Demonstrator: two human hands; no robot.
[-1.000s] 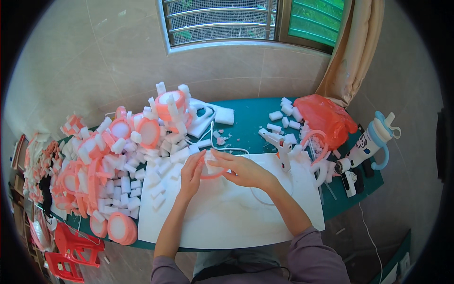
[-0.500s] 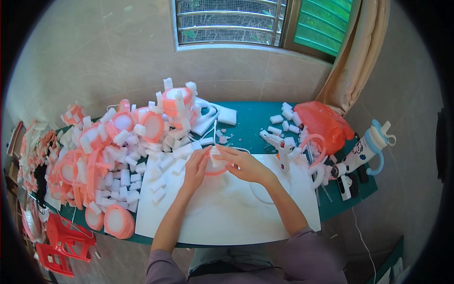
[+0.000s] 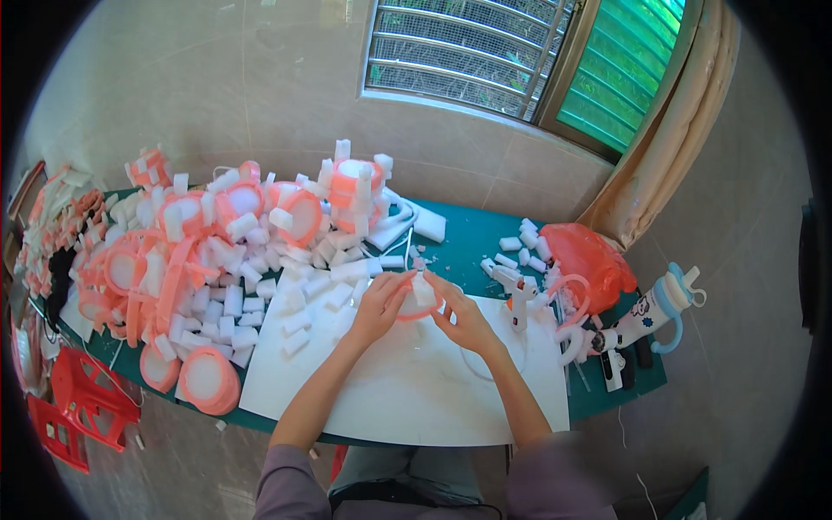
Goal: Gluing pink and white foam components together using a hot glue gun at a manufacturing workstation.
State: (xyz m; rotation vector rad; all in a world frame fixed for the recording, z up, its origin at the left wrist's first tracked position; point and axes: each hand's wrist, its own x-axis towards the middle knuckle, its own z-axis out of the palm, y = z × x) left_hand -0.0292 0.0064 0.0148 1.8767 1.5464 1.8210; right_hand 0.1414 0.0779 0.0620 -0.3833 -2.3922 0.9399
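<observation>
Over the white board (image 3: 373, 390), a round pink-rimmed foam piece with a white centre (image 3: 411, 309) sits between my two hands. A small white foam block (image 3: 422, 290) stands up on it. My left hand (image 3: 381, 308) closes on the piece from the left, its fingers reaching to the block. My right hand (image 3: 464, 322) curls round the right side, fingers near the block and the rim. The fingertips partly cover the piece. To the right, a white glue gun with orange parts (image 3: 519, 303) stands on the table.
A large heap of pink foam rings and white foam blocks (image 3: 234, 303) fills the table's left. To the right are a red plastic bag (image 3: 589, 264), a white-and-blue bottle (image 3: 654, 308) and loose foam blocks (image 3: 529, 238). Red stools (image 3: 91, 394) stand at lower left.
The view has turned slightly, shifting the scene. My right hand's fingers have drawn back from over the white block toward the piece's right side, uncovering more of block and disc.
</observation>
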